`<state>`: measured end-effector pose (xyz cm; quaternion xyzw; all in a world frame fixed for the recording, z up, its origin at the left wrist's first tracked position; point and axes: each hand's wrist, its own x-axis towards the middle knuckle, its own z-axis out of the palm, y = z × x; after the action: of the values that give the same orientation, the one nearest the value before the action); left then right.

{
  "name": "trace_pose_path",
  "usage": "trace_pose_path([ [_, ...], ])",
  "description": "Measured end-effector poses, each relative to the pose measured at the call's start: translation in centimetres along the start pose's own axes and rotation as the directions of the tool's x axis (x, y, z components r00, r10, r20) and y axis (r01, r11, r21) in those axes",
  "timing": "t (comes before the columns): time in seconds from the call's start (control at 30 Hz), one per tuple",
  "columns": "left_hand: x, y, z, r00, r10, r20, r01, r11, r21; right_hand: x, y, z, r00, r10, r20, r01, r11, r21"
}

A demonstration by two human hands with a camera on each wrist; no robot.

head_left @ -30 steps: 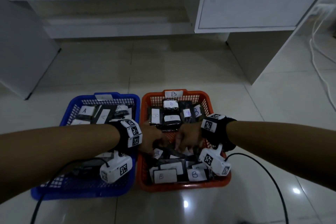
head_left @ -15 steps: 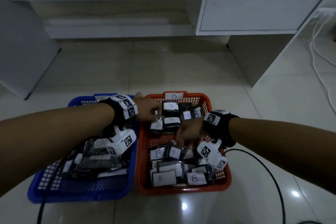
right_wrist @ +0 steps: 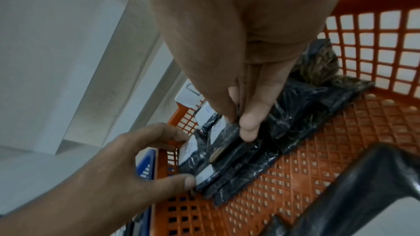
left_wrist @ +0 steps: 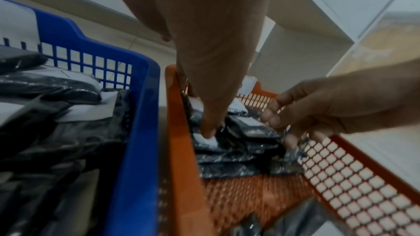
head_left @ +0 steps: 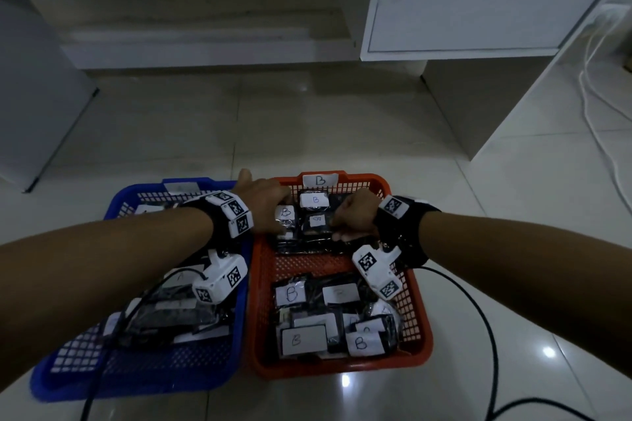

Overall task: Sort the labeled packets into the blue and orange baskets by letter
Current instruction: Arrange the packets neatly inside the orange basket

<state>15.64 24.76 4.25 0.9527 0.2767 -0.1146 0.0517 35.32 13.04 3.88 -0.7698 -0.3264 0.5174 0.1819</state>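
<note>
Near B packets (head_left: pixel 304 338) lie at front of orange basket (head_left: pixel 419 335). Since a second ago both hands moved from mid-basket to far pile (head_left: pixel 309 225). Left hand (head_left: pixel 265 205) pinches a packet there; right hand (head_left: pixel 354 217) pinches another. Blue basket (head_left: pixel 178 376) alongside. Likely tidying or rechecking B's.

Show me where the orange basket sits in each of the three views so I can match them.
Head: orange basket lower centre, right of the blue basket.
Left wrist: orange basket centre to lower right.
Right wrist: orange basket right half.
Shared landmark: the far stack of black packets, both hands on it.
</note>
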Motion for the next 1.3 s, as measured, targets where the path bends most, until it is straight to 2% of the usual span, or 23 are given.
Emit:
trace_pose_path([
  [0.1,0.0,-0.1,0.7,1.000,0.021,0.000,-0.021,1.000,0.014,0.5,0.0,0.4,0.997,-0.072,-0.010,0.071,0.996,-0.061],
  [0.23,0.1,-0.2,1.1,1.000,0.005,-0.013,-0.005,0.999,-0.048,0.7,0.3,0.6,0.993,-0.114,-0.038,0.109,0.988,-0.114],
  [0.33,-0.1,-0.1,1.0,1.000,0.014,-0.025,-0.014,1.000,-0.027,0.4,0.4,0.4,0.990,-0.136,-0.042,0.129,0.982,-0.137],
  [0.43,-0.6,0.6,0.4,0.995,0.043,-0.094,-0.042,0.999,0.007,-0.4,0.2,-0.2,0.989,-0.139,-0.060,0.122,0.967,-0.223],
  [0.5,-1.2,1.4,-0.2,0.983,0.104,-0.149,-0.114,0.992,-0.061,-1.2,0.2,-0.7,0.987,-0.162,-0.008,0.151,0.936,-0.317],
  [0.53,-1.4,1.9,-0.5,0.984,0.140,-0.113,-0.155,0.978,-0.140,-1.8,0.2,-0.7,0.986,-0.151,0.070,0.166,0.916,-0.364],
  [0.6,-2.1,3.1,-1.0,0.968,0.227,0.108,-0.179,0.924,-0.337,-3.1,0.5,-0.4,0.963,-0.044,0.266,0.169,0.866,-0.470],
  [0.67,-2.9,4.6,-1.1,0.883,0.321,0.343,-0.139,0.876,-0.462,-4.3,1.0,0.2,0.918,0.088,0.386,0.164,0.804,-0.572],
  [0.73,-3.6,5.9,-0.6,0.808,0.384,0.447,-0.114,0.846,-0.521,-5.3,1.3,0.7,0.895,0.140,0.423,0.171,0.768,-0.617],
  [0.83,-4.4,7.4,0.3,0.776,0.405,0.484,-0.093,0.832,-0.547,-7.0,0.9,1.0,0.868,0.205,0.453,0.166,0.740,-0.651],
  [0.97,-5.1,8.2,1.3,0.794,0.368,0.483,-0.092,0.859,-0.503,-8.8,0.2,1.2,0.802,0.358,0.479,0.198,0.596,-0.778],
  [1.03,-5.4,8.6,1.6,0.807,0.349,0.476,-0.078,0.862,-0.500,-9.0,0.5,1.5,0.819,0.328,0.470,0.234,0.558,-0.796],
  [1.1,-5.6,8.8,1.7,0.819,0.327,0.472,-0.058,0.865,-0.498,-9.3,0.7,1.8,0.846,0.268,0.461,0.248,0.568,-0.785],
  [1.17,-5.9,8.9,1.8,0.816,0.332,0.473,-0.063,0.865,-0.498,-9.1,1.0,2.0,0.833,0.237,0.500,0.276,0.606,-0.746],
  [1.3,-6.1,8.8,1.7,0.797,0.345,0.496,-0.066,0.866,-0.496,-9.0,1.8,3.1,0.823,0.184,0.537,0.332,0.610,-0.719],
])
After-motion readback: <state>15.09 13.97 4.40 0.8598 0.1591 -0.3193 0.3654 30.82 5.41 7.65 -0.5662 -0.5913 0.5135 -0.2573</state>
